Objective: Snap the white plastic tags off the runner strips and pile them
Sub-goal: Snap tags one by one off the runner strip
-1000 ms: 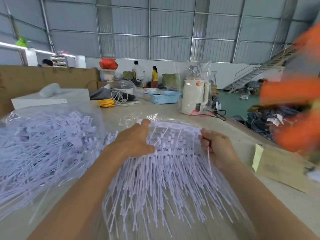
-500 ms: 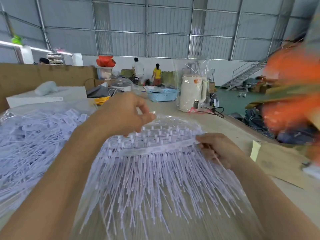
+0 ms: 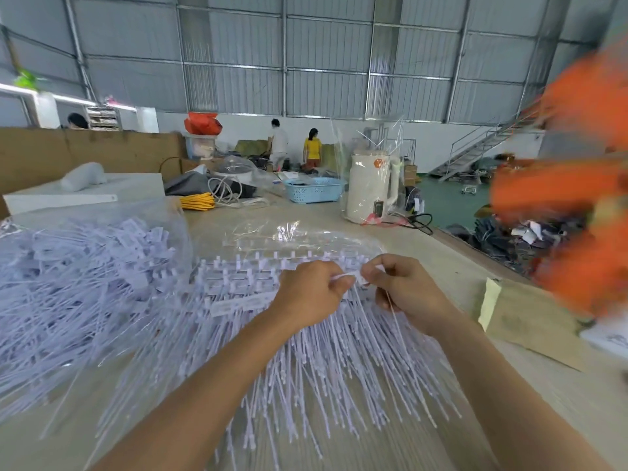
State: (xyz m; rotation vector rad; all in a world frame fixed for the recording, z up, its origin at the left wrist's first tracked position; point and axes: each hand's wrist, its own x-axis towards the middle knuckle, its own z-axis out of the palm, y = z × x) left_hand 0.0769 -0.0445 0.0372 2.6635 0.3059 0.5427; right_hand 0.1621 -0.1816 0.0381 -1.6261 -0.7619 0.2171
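We see our two hands meeting over the fan of white plastic tags on runner strips (image 3: 258,321) spread across the pale worktable (image 3: 530,402). Our left hand (image 3: 311,292) is curled, pinching a thin white plastic tag (image 3: 343,276) at one end; our right hand (image 3: 406,287) is curled too, pinching its other end, so it bridges the small gap between our fingertips. The runner strips lie directly beneath and beyond both hands. The heap of loose white tags (image 3: 78,287) sits well to our left.
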